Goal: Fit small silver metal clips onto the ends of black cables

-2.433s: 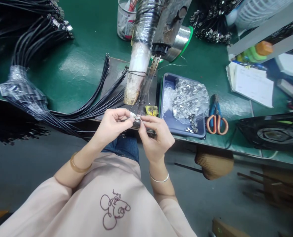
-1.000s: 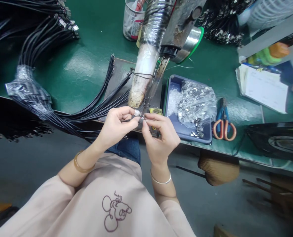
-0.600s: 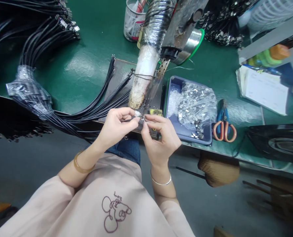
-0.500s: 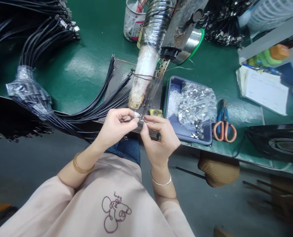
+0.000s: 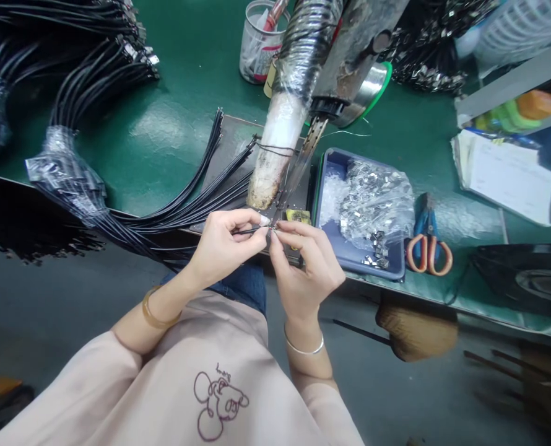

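Observation:
My left hand (image 5: 226, 243) pinches the end of a black cable (image 5: 248, 231) between thumb and forefinger. Facing it, my right hand (image 5: 309, 255) has its fingertips closed on a small metal piece (image 5: 272, 227) at the cable's tip; its details are too small to tell. Just beyond my fingertips is the blackened end of a wrapped white tube (image 5: 275, 139), beside a slotted metal iron (image 5: 310, 139). Other black cables (image 5: 182, 207) fan out over a dark board (image 5: 229, 148) to the left. A yellow sponge (image 5: 298, 216) lies right behind my right fingers.
A blue tray (image 5: 382, 271) of small metal parts stands right of the board, with orange-handled pliers (image 5: 428, 248) beside it. Farther back are a clear cup (image 5: 257, 52) and a solder wire spool (image 5: 366, 93). Paper sheets (image 5: 507, 173) and a black device (image 5: 530, 272) are at the right.
The whole view has shifted slightly, so the bench items appear a little lower and farther right. Both hands remain together at the cable tip, with their grips nearly unchanged.

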`<state>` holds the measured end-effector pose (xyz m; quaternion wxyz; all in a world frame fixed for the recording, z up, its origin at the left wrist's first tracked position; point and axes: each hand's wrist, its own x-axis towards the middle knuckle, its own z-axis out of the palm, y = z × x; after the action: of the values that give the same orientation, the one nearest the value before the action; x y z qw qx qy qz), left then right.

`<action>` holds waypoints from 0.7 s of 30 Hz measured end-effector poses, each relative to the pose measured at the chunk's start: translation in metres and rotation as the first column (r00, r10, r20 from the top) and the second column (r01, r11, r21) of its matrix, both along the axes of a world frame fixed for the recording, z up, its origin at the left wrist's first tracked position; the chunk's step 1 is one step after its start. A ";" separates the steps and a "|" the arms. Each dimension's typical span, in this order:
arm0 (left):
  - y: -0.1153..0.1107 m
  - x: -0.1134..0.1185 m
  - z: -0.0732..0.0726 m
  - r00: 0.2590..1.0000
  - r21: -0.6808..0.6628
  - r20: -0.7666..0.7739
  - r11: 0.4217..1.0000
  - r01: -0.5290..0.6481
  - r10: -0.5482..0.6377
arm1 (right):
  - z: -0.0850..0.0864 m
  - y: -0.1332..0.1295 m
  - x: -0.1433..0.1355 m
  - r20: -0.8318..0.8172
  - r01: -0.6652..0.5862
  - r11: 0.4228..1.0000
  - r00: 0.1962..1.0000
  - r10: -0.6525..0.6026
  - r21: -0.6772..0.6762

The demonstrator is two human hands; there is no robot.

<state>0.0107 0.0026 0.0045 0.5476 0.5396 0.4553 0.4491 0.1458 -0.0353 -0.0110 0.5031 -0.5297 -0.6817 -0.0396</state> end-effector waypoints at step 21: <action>-0.003 -0.011 -0.005 0.967 -0.154 0.075 0.955 0.252 -0.243 | 0.006 -0.026 0.016 -0.188 0.013 0.979 0.981 -0.052 -0.201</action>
<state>-0.0006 -0.0004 -0.0005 0.6539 0.5334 0.4041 0.3531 0.1619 -0.0613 -0.0047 0.5104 -0.5899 -0.6216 0.0719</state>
